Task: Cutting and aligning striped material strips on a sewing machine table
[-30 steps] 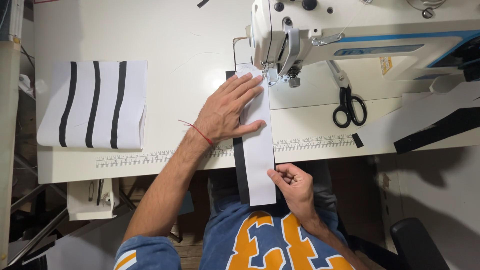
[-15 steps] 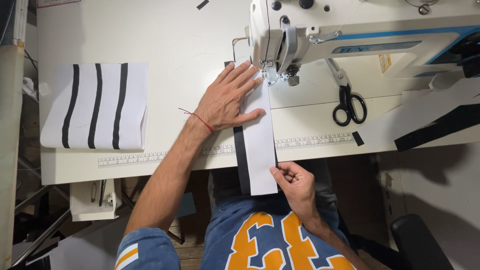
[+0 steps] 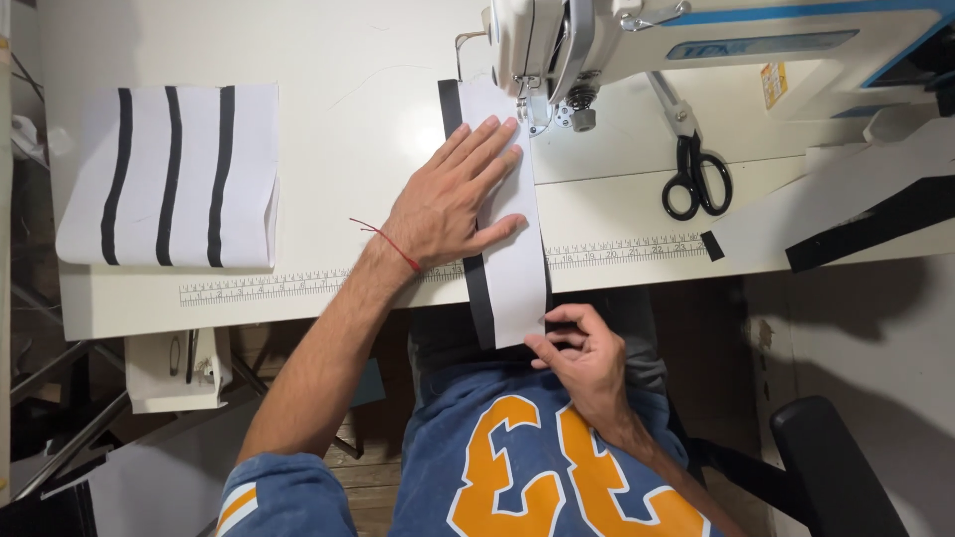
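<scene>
Head camera looks straight down on a white sewing table (image 3: 328, 60). At the far left of it lies a stack of white fabric pieces with black stripes (image 3: 169, 179), well apart from the hands. A ruler strip (image 3: 279, 286) runs along the table's near edge. Further right, the left hand (image 3: 453, 199) lies flat and open, palm down, fingers spread and pointing up toward the machine; it presses on a long white fabric strip with a black band (image 3: 502, 249) along its left side. A thin red thread (image 3: 383, 239) circles that wrist. The strip runs from under the presser foot of the sewing machine (image 3: 597, 40), across the table and over its near edge, where its lower end hangs above the person's lap. There the right hand (image 3: 582, 353) pinches the strip's bottom right corner between thumb and curled fingers. Right of the machine's needle, black-handled scissors (image 3: 696, 169) lie on the table, closed, blades pointing up. At the far right, a white and black fabric piece (image 3: 846, 214) rests slanted over the table's edge.
</scene>
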